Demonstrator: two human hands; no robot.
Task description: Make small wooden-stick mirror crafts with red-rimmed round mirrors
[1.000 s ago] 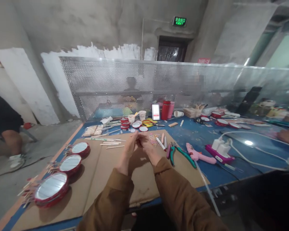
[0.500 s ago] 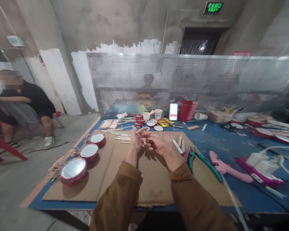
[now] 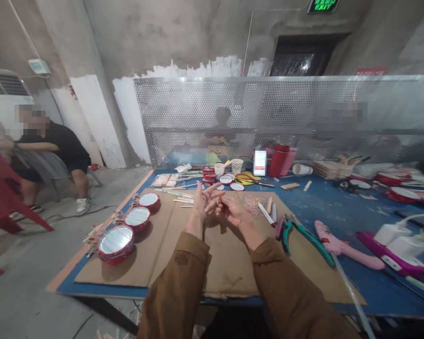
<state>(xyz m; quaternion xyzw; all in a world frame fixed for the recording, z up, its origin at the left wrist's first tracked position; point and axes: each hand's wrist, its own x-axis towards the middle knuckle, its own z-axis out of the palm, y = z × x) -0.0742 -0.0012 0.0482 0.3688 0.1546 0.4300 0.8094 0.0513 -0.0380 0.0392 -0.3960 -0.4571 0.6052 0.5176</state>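
My left hand (image 3: 200,207) is held palm up over the cardboard, its fingers spread apart. Against its fingertips, my right hand (image 3: 233,213) has thumb and fingers pinched together; whatever they hold, if anything, is too small to make out. Just beyond the right hand lies a loose pile of thin coloured bands (image 3: 253,205). Thin wooden sticks (image 3: 183,200) lie past the left hand. A white marker (image 3: 266,214) rests to the right of the bands.
Several red-rimmed drum-like discs (image 3: 116,240) line the left of the cardboard sheet (image 3: 176,245). Green-handled pliers (image 3: 313,242), a pink glue gun (image 3: 346,249) and a purple power strip (image 3: 392,256) lie right. A phone (image 3: 260,163) and red bottle (image 3: 279,161) stand behind. A person (image 3: 60,146) sits left.
The view has turned slightly left, so everything sits further right. My left fingers have opened out more, and my right fingers have drawn into a tighter pinch beside them.
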